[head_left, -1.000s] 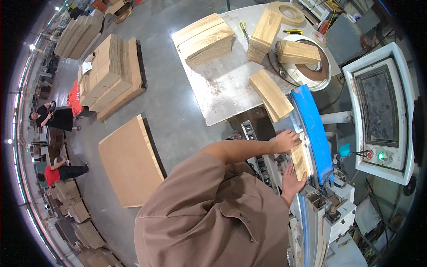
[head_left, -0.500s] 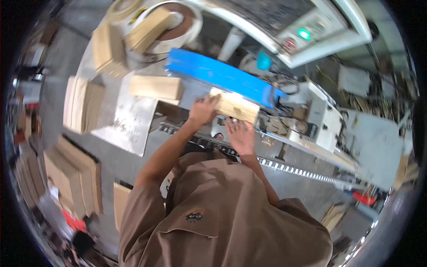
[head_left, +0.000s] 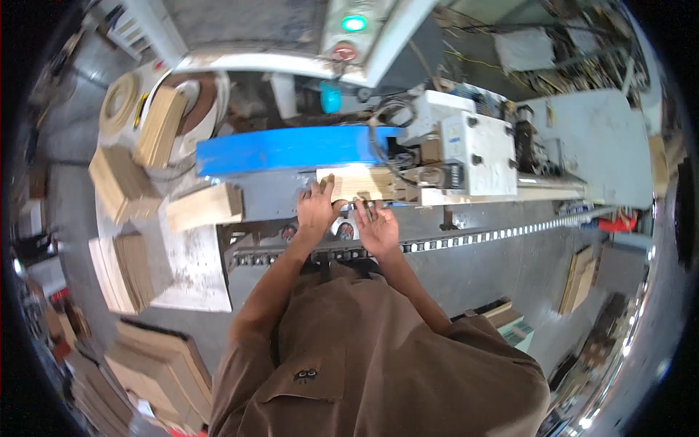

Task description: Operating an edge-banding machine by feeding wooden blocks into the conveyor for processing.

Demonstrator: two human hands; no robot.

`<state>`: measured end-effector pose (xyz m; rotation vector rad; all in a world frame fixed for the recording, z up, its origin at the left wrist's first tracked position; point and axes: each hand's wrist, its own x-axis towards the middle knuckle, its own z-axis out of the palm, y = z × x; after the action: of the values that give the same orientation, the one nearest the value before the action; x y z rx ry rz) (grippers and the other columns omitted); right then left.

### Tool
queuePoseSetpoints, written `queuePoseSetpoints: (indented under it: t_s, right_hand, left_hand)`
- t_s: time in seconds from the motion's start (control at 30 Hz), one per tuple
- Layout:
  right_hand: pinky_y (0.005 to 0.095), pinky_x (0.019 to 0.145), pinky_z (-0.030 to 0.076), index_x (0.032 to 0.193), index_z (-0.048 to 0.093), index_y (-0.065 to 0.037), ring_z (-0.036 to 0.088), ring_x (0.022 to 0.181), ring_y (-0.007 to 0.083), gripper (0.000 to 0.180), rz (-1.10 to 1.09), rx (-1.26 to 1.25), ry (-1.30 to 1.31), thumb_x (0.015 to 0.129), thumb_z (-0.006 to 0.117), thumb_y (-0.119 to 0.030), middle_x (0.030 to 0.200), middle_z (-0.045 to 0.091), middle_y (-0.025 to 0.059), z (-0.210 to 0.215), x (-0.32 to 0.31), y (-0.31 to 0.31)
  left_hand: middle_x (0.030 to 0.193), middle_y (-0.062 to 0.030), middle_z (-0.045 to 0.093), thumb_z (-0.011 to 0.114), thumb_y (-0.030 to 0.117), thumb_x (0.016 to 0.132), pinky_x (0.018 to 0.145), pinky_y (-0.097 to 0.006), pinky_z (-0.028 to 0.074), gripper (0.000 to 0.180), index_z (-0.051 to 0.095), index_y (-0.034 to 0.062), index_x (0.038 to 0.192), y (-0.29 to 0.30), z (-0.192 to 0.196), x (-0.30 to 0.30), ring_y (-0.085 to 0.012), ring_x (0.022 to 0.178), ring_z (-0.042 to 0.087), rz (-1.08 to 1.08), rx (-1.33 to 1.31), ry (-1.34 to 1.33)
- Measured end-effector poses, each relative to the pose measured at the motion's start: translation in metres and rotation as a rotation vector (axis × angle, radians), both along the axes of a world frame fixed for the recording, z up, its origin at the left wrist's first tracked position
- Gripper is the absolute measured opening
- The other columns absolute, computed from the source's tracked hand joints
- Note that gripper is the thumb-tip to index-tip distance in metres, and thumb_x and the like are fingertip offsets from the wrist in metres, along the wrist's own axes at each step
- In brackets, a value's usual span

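A bundle of thin pale wooden boards lies on the machine bed in front of a long blue guard. My left hand grips its left end, the fingers over the top and the thumb at the near side. Along the near edge, my right hand is open, palm partly up, its fingertips touching the boards. The right end of the bundle meets the work area of a white machine unit, where cables partly cover it.
Further wooden stacks stand on the table at the left, with a brown tape roll behind. A chain-like track runs between my body and the bed. A control panel with a green light hangs above. Boards are piled lower left.
My view has turned, so the bed now runs level across it. The boards have slid right along the bed toward the white machine unit, and both hands have moved with them.
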<state>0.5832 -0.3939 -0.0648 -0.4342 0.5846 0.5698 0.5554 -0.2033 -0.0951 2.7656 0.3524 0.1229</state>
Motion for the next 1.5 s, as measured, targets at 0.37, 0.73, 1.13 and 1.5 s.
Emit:
queuePoseSetpoints:
  t_s: [0.37,0.73,1.13,1.5]
  right_hand:
    - [0.0446,0.084,0.059,0.123,0.072,-0.014,0.073,0.095,0.0344,0.032,0.521,-1.674,-0.980,0.093,0.068,-0.024,0.113,0.073,0.0141,-0.053,-0.022,-0.079]
    - [0.0459,0.085,0.060,0.109,0.075,-0.018,0.073,0.101,0.0319,0.029,0.835,-1.811,-0.740,0.094,0.063,-0.039,0.114,0.075,0.0055,-0.044,-0.023,-0.080]
    - [0.0484,0.087,0.059,0.109,0.075,-0.016,0.072,0.102,0.0358,0.032,0.927,-1.823,-0.753,0.094,0.061,-0.040,0.105,0.076,0.0125,-0.036,-0.018,-0.084]
    - [0.0487,0.082,0.060,0.109,0.074,-0.015,0.074,0.093,0.0360,0.032,0.895,-1.795,-0.759,0.093,0.062,-0.040,0.102,0.077,0.0126,-0.052,-0.021,-0.084]
  left_hand:
    - [0.134,-0.0244,0.066,0.073,0.027,0.096,0.100,-0.053,0.051,0.071,0.044,0.0051,0.157,-0.037,0.044,0.040,-0.0447,0.118,0.065,-0.270,-0.255,0.249]
    - [0.117,-0.0092,0.070,0.073,0.074,0.085,0.091,-0.049,0.053,0.087,0.064,0.0058,0.138,0.309,0.041,-0.163,-0.0312,0.112,0.065,0.067,0.711,-0.298]
    - [0.162,-0.0230,0.039,0.095,0.068,0.051,0.106,-0.055,0.050,0.148,0.024,0.0154,0.169,0.416,0.000,-0.224,-0.0420,0.138,0.052,-0.130,0.575,0.461]
    - [0.161,-0.0252,0.042,0.100,0.030,0.060,0.118,-0.052,0.043,0.129,0.030,0.0105,0.167,0.429,0.017,-0.209,-0.0418,0.146,0.043,-0.122,0.169,0.381]
